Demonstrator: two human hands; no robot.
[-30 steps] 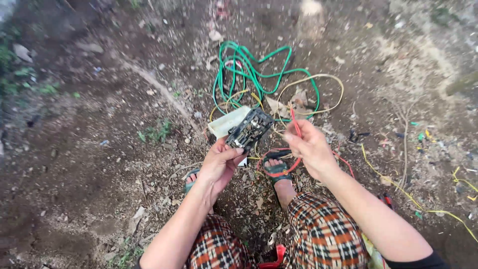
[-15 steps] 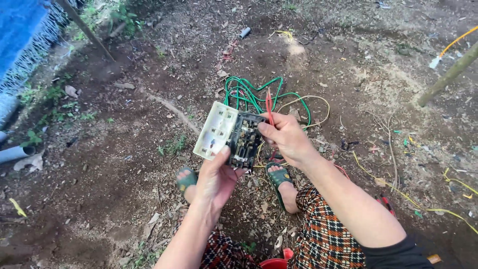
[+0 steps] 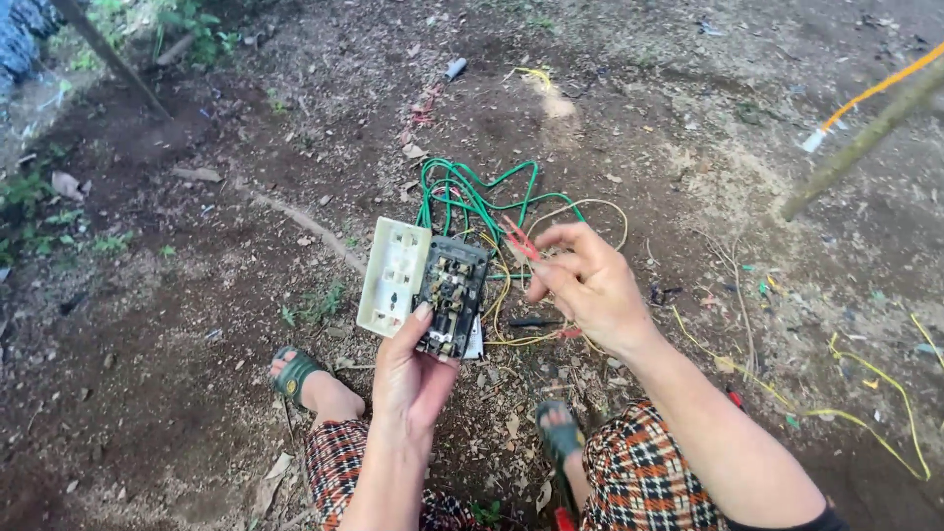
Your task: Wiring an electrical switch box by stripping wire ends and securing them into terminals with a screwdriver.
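Note:
My left hand [image 3: 418, 369] holds an electrical socket block [image 3: 450, 295] from below, its dark back side with terminals facing up. A cream cover plate [image 3: 393, 277] hangs beside it on the left. My right hand [image 3: 585, 280] is just right of the block and pinches a red wire end [image 3: 518, 239] between thumb and fingers. Yellow wires [image 3: 501, 295] run from the block toward my right hand. A coil of green wire [image 3: 467, 197] lies on the dirt beyond the block.
Bare dirt ground with dry leaves and twigs lies all around. My feet in green sandals [image 3: 295, 374] rest below the hands. Loose yellow wire [image 3: 865, 413] trails at the right. A thin stick [image 3: 860, 143] with an orange cord crosses the upper right.
The view has shifted so the hands sit lower and more central. My right hand moved slightly away from the block, still pinching the red wire. My left hand keeps the block.

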